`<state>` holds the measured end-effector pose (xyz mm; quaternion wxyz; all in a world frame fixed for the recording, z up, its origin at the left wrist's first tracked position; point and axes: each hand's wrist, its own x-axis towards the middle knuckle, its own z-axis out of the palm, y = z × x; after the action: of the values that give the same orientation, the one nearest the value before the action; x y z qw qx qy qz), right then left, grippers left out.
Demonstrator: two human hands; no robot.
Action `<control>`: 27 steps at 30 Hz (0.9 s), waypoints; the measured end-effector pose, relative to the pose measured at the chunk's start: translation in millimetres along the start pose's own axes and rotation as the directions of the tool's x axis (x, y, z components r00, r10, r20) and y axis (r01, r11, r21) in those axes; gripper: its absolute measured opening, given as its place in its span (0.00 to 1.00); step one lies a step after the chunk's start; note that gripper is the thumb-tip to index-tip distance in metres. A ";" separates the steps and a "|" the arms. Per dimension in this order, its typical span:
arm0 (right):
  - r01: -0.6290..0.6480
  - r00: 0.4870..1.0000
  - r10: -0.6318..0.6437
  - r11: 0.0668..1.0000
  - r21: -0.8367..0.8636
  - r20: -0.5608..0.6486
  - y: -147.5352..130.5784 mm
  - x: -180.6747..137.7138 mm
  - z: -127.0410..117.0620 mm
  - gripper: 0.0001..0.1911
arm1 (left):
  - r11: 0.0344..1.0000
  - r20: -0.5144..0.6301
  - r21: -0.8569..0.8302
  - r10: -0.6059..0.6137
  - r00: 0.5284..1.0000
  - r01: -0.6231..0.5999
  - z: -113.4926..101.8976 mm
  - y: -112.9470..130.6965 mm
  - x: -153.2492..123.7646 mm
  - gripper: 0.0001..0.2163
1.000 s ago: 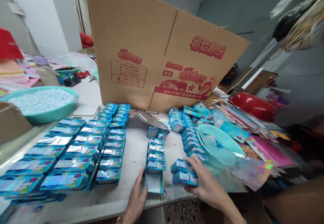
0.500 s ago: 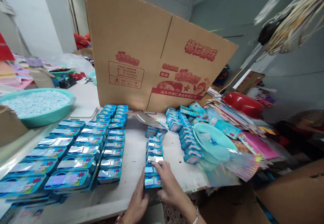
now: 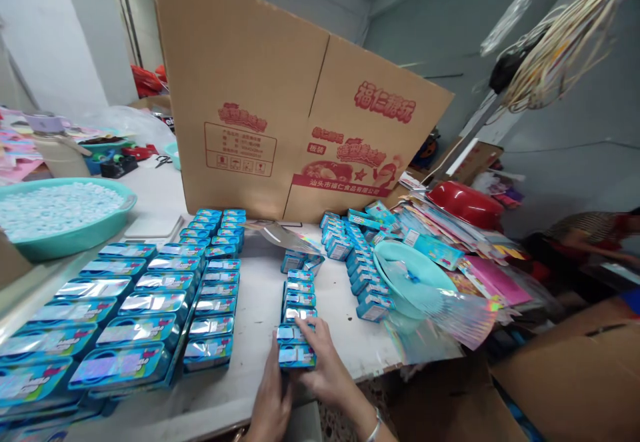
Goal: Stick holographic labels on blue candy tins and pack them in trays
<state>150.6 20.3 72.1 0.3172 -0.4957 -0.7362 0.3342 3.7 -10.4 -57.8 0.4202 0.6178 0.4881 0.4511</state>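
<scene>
Near the table's front edge a short column of small blue boxes (image 3: 299, 295) runs away from me. My right hand (image 3: 325, 362) lies over the nearest of them, fingers curved on the front blue box (image 3: 296, 355). My left hand (image 3: 270, 402) presses against that box's left side from below, fingers together. More small blue boxes (image 3: 360, 269) line up to the right, beside a teal plate (image 3: 415, 275). Larger blue packs (image 3: 135, 302) fill the table's left in rows.
A big folded cardboard carton (image 3: 300, 115) stands upright at the back. A teal basin of white pieces (image 3: 55, 212) sits far left. Holographic sheets (image 3: 450, 315), coloured cards and a red bowl (image 3: 465, 202) crowd the right. A brown box (image 3: 565, 389) sits low right; another person is behind it.
My right hand carried two small blue boxes from the right over to the near end of the column and set them there. My left hand closed in against them.
</scene>
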 end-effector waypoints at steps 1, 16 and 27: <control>0.006 1.000 -0.006 1.000 -0.002 -0.007 1.6 -0.4 2.5 0.50 | 1.000 0.000 -0.001 -0.003 1.000 0.003 0.5 -3.3 -0.1 0.33; -0.098 0.979 0.032 0.940 -0.326 -0.203 8.7 9.6 6.5 0.40 | 0.998 0.008 -0.059 0.014 1.000 -0.014 -0.6 5.5 8.8 0.43; -0.161 0.904 0.423 0.480 0.862 -0.066 17.7 30.6 41.5 0.52 | 0.993 -0.033 0.121 0.015 0.999 -0.011 -18.9 -1.1 -17.8 0.43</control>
<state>117.3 46.9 38.1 0.5503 -0.4409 -0.3363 0.6243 -16.9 -26.2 -56.9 0.3708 0.6376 0.5175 0.4338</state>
